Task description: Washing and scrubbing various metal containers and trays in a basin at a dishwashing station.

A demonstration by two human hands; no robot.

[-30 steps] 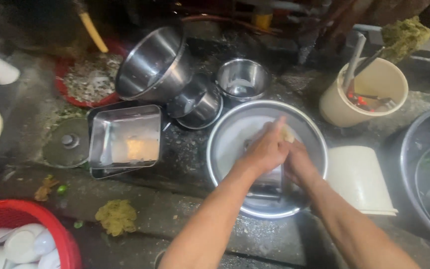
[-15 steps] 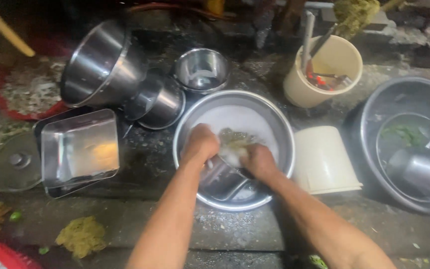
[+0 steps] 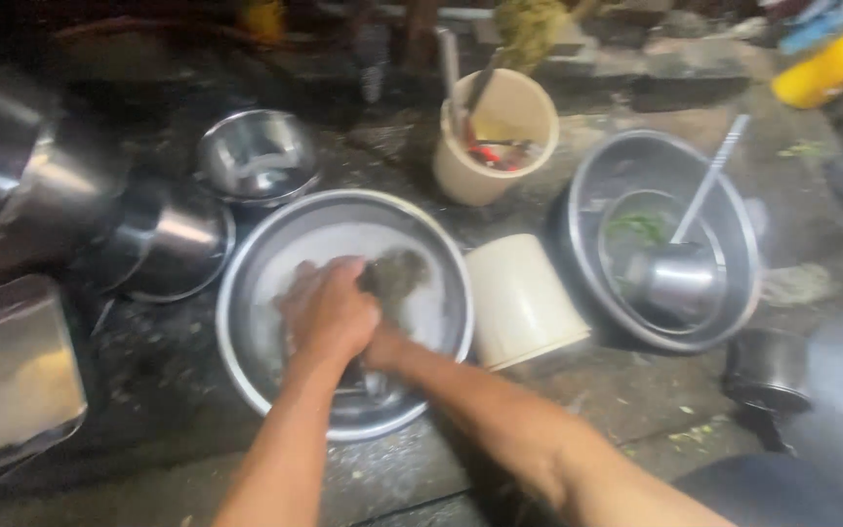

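We have both hands down in the wide round steel basin [image 3: 246, 293], which sits flat on the wet stone floor [image 3: 636, 390] just left of centre. Our left hand [image 3: 329, 312] lies over the middle of the basin, knuckles up and fingers curled closed around something dark, which looks like a scouring pad [image 3: 397, 273]; it shows at the far side of the fingers, toward the basin's far right wall. Our right hand is mostly hidden under the left one, so we cannot tell whether it is open or closed; only its wrist and forearm [image 3: 500, 420] show, coming in from the near right. A flat steel piece [image 3: 368, 390] shows under the hands near the basin's near rim, but it is too blurred for us to tell its kind or which way its long side runs.

Just right of the basin a cream plastic tub [image 3: 519, 303] lies tipped on its side, touching the basin's rim. Beyond it, farther away, a cream bucket [image 3: 500, 137] stands upright with utensils inside. To the right sits a large steel bowl [image 3: 587, 195] holding a ladle [image 3: 675, 278], whose handle slants up toward the far right. Left of the basin, steel bowls [image 3: 178, 244] lie tilted, with a small bowl [image 3: 256, 156] farther off and a square steel tray [image 3: 12, 371] at the near left.
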